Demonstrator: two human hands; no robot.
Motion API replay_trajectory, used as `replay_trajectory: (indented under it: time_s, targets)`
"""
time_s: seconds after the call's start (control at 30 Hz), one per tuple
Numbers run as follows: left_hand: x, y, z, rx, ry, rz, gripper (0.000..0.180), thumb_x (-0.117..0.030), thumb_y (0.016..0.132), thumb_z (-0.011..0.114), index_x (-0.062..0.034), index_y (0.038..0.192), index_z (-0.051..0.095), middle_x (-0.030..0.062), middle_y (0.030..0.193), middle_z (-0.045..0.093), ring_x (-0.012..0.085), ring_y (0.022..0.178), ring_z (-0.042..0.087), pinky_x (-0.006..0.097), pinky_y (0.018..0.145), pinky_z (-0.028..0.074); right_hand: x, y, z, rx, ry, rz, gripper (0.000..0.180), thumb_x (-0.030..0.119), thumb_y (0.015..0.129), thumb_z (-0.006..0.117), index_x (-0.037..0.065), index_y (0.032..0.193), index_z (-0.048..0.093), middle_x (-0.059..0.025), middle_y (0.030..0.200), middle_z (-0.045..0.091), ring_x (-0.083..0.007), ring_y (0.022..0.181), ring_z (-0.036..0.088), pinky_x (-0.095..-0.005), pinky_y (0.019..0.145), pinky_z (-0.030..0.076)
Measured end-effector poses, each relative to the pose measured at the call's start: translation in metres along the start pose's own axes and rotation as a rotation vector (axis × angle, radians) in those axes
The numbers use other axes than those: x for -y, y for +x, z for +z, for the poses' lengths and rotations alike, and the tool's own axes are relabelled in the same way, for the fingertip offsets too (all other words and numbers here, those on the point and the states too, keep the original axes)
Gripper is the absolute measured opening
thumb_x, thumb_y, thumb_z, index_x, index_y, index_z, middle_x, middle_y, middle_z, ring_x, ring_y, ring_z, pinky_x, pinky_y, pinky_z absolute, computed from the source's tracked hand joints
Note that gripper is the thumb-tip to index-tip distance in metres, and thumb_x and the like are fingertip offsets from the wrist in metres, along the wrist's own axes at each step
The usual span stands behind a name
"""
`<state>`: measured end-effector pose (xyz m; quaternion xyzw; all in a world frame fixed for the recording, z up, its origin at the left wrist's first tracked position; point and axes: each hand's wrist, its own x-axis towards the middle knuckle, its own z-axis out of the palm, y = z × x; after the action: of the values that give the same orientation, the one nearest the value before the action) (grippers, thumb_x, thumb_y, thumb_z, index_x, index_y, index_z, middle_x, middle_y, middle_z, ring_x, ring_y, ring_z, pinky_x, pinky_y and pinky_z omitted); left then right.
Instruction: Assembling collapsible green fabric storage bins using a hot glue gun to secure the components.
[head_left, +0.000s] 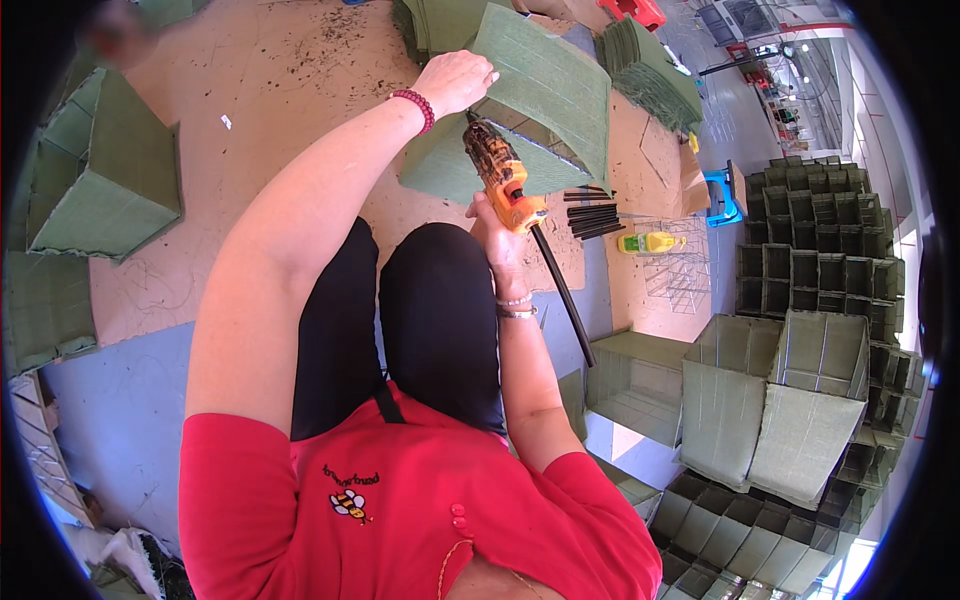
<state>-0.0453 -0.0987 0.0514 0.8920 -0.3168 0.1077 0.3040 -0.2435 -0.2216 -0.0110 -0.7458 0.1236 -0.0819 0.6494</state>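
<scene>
Green fabric box (545, 75), head view: it lay on the tan board (300, 100), beside your left hand and beyond your right, with its open side facing partly toward you. Its upper panel bowed over the opening.

Your left hand (450, 82) was partly closed, fingers curled, with the fingertips at the box's left edge. You probably placed them there to steady that edge; whether they pinched the fabric cannot be told from this angle.

Your right hand (490, 235) was closed around the handle of an orange glue gun (505, 185). You held it with its dark, crusted front end pointing away from you, just below your left hand, which appeared to bring the tip near the steadied edge. A black glue stick (562, 295) projected from the rear, angled back past your right forearm, likely leaving the grip unobstructed.

Spare black sticks (592, 222) lay to the right of your right hand, presumably within easy reach for reloading. Farther right stood or lay a yellow bottle (650, 243); its footing was unclear. Wire frames (685, 290) lay just nearer to you. Stacked green panels (650, 80) rested to the right of your left hand, past the box.
</scene>
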Motion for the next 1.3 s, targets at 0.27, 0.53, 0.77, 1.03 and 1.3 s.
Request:
replay_trajectory:
  time_s: [0.27,0.53,0.77,1.03,1.3]
  targets:
    - [0.005,-0.001,0.001,0.022,0.010,-0.009,0.031,-0.026,0.092,0.045,-0.0027,0.086,0.064,0.0195,0.081,0.062,0.0358,0.082,0.060,0.044,0.076,0.048,0.005,-0.003,0.004,-0.032,0.041,-0.005,0.016,0.019,0.084,0.063,0.003,0.086,0.058,-0.0009,0.072,0.058,-0.0105,0.071,0.055,-0.0253,0.067,0.043]
    - [0.002,-0.001,-0.001,0.029,-0.002,-0.018,0.031,-0.026,0.091,0.045,-0.0021,0.084,0.063,0.0197,0.080,0.062,0.0363,0.081,0.060,0.045,0.075,0.048,0.009,-0.003,0.004,-0.017,-0.008,0.007,0.019,0.020,0.084,0.064,0.003,0.088,0.058,-0.0012,0.073,0.059,-0.0105,0.072,0.056,-0.0254,0.067,0.043]
    - [-0.002,-0.004,-0.001,0.020,-0.019,-0.026,0.030,-0.025,0.091,0.046,-0.0017,0.080,0.061,0.0195,0.078,0.062,0.0364,0.080,0.060,0.045,0.075,0.047,0.007,0.001,0.005,-0.065,0.018,0.050,0.022,0.023,0.083,0.066,0.003,0.089,0.059,-0.0016,0.073,0.060,-0.0107,0.071,0.057,-0.0256,0.066,0.044]
    - [-0.001,-0.001,-0.003,0.034,-0.024,-0.036,0.031,-0.026,0.092,0.046,-0.0020,0.081,0.062,0.0192,0.079,0.062,0.0361,0.081,0.059,0.045,0.075,0.047,0.012,-0.004,0.003,-0.047,-0.011,-0.005,0.017,0.019,0.083,0.064,0.003,0.087,0.057,-0.0015,0.071,0.059,-0.0101,0.069,0.056,-0.0254,0.065,0.043]
    - [0.001,-0.001,-0.001,0.017,-0.015,-0.022,0.031,-0.026,0.091,0.046,-0.0014,0.082,0.062,0.0191,0.080,0.062,0.0362,0.081,0.060,0.045,0.076,0.047,0.005,-0.005,0.005,-0.088,0.068,-0.013,0.014,0.016,0.083,0.063,0.004,0.086,0.056,-0.0014,0.069,0.059,-0.0099,0.066,0.054,-0.0245,0.064,0.042]
